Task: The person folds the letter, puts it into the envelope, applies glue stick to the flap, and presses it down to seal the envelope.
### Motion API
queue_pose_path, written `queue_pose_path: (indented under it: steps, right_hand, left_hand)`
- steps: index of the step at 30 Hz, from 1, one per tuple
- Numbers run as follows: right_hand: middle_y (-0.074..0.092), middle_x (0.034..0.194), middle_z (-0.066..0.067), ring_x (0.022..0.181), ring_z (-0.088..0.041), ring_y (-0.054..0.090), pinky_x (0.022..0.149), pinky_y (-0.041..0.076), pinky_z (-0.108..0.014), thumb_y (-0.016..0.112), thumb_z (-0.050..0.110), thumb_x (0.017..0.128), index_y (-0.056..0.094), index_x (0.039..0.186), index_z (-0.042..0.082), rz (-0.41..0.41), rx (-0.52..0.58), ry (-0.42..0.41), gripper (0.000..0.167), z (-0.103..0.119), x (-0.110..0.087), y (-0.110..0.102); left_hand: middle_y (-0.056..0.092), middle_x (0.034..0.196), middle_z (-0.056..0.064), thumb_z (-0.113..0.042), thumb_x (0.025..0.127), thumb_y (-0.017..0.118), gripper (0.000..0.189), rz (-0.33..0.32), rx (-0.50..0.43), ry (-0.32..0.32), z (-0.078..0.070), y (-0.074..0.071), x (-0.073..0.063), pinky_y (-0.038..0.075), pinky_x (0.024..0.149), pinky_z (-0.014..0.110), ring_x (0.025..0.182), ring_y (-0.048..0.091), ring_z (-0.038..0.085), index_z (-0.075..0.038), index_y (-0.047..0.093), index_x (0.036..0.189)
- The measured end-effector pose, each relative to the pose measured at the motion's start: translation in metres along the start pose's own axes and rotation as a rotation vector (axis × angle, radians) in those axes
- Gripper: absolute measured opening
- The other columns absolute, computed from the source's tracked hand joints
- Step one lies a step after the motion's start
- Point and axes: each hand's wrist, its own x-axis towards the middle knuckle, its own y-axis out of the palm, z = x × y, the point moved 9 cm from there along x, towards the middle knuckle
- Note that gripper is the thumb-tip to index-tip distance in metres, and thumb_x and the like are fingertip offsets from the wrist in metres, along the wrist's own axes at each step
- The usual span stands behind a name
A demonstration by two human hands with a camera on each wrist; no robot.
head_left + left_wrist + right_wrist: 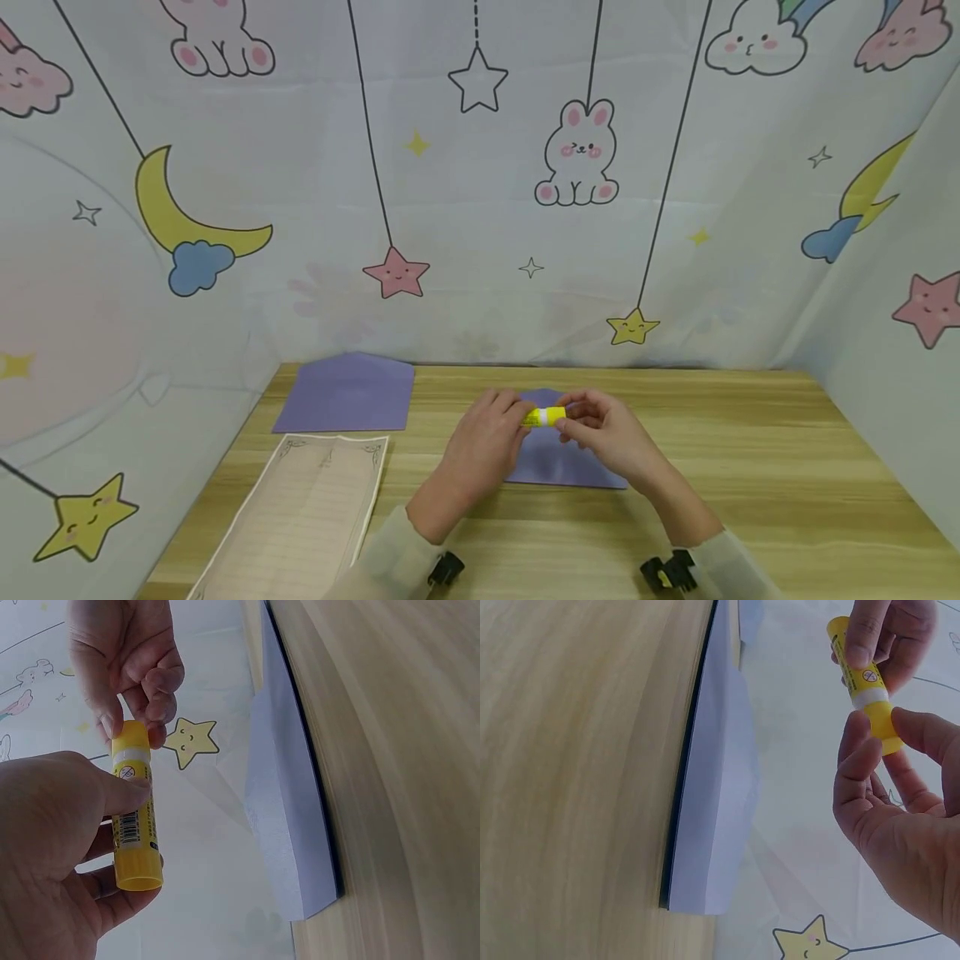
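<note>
Above a purple envelope (pixel 562 462), both hands are on one yellow glue stick (pixel 133 817). My left hand (pixel 487 437) grips its printed barrel, thumb along the label in the left wrist view. With thumb and fingertips, my right hand (pixel 603 429) pinches the yellow cap (pixel 883 724) at the other end. A white band shows between cap and barrel, and the head view has the stick lying level. The envelope under the hands lies on the table with its flap side away from me; the hands hide part of it.
A second purple envelope (pixel 348 393) lies at the back left of the wooden table (pixel 787 500). In front of it is a sheet of bordered, lined letter paper (pixel 300 508). A printed cloth (pixel 480 225) hangs behind the table and along its sides.
</note>
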Motion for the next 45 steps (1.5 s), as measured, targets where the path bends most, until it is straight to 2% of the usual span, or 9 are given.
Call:
queue_pose_path:
  steps: [4,8,13,17,21,27,31,38,45]
  right_hand:
    - [0.069,0.116,-0.016,0.103,-0.046,0.070,0.080,0.059,-0.044,0.073,0.015,0.102,0.062,0.134,0.005,0.019,0.009,-0.017,0.035,0.001,0.000,0.001]
    - [0.070,0.116,-0.019,0.098,-0.040,0.072,0.080,0.059,-0.046,0.072,0.026,0.104,0.057,0.143,0.005,0.018,0.007,0.009,0.046,-0.001,0.000,0.001]
    - [0.072,0.109,-0.025,0.083,-0.032,0.071,0.070,0.059,-0.039,0.068,0.037,0.106,0.064,0.131,0.000,0.017,0.017,0.061,0.045,-0.005,0.000,0.002]
    - [0.072,0.108,-0.025,0.083,-0.032,0.070,0.067,0.057,-0.036,0.069,0.030,0.106,0.066,0.126,0.000,0.018,0.001,0.037,0.036,-0.003,0.001,0.003]
    - [0.069,0.113,-0.024,0.091,-0.040,0.070,0.067,0.056,-0.036,0.071,0.023,0.105,0.066,0.129,0.003,-0.005,-0.011,0.022,0.031,-0.002,0.001,0.000]
    - [0.067,0.115,-0.026,0.096,-0.045,0.068,0.071,0.058,-0.038,0.071,0.019,0.105,0.064,0.132,0.002,-0.024,-0.003,-0.013,0.033,0.003,0.000,-0.008]
    - [0.068,0.115,-0.023,0.097,-0.044,0.068,0.073,0.058,-0.038,0.070,0.021,0.105,0.064,0.135,0.001,-0.037,-0.030,-0.030,0.036,0.006,0.000,-0.015]
    - [0.070,0.118,-0.017,0.102,-0.042,0.068,0.079,0.060,-0.045,0.070,0.026,0.105,0.065,0.138,0.007,-0.104,-0.145,-0.008,0.039,0.001,0.003,-0.036]
    - [0.069,0.119,-0.019,0.099,-0.031,0.068,0.074,0.057,-0.038,0.068,0.020,0.106,0.065,0.136,0.001,-0.168,-0.412,-0.016,0.036,-0.009,0.012,-0.079]
  left_hand:
    - [0.067,0.115,0.001,-0.019,0.096,0.083,0.031,0.003,0.000,0.001,0.000,-0.001,0.000,0.054,0.092,0.032,0.103,0.060,0.020,-0.011,0.073,0.124]
    - [0.068,0.115,0.001,-0.018,0.095,0.083,0.031,-0.005,-0.006,0.001,0.000,-0.002,0.000,0.054,0.092,0.032,0.103,0.061,0.021,-0.011,0.073,0.124]
    - [0.067,0.114,0.000,-0.018,0.095,0.084,0.031,-0.014,0.005,0.021,-0.003,-0.003,0.000,0.054,0.091,0.031,0.102,0.060,0.020,-0.011,0.074,0.123]
    - [0.067,0.113,0.001,-0.018,0.094,0.085,0.031,-0.012,0.006,0.020,-0.002,-0.002,-0.001,0.054,0.090,0.031,0.101,0.059,0.020,-0.011,0.073,0.122]
    - [0.067,0.114,0.002,-0.017,0.094,0.084,0.030,-0.001,-0.018,-0.010,0.001,0.000,-0.001,0.054,0.089,0.031,0.100,0.059,0.020,-0.010,0.073,0.122]
    - [0.069,0.115,0.002,-0.017,0.095,0.084,0.030,-0.002,-0.045,-0.053,0.006,-0.001,-0.001,0.055,0.089,0.031,0.099,0.061,0.020,-0.009,0.073,0.122]
    - [0.070,0.112,0.002,-0.017,0.093,0.085,0.030,-0.037,-0.067,-0.075,0.008,-0.005,0.000,0.056,0.088,0.034,0.098,0.063,0.020,-0.009,0.073,0.119]
    - [0.073,0.107,0.001,-0.015,0.090,0.087,0.026,-0.101,-0.145,-0.143,0.015,-0.009,0.000,0.057,0.087,0.041,0.097,0.066,0.022,-0.010,0.074,0.113]
    - [0.073,0.104,0.002,-0.016,0.090,0.087,0.028,-0.121,-0.292,-0.273,0.027,-0.009,-0.003,0.057,0.084,0.040,0.096,0.065,0.022,-0.009,0.075,0.115]
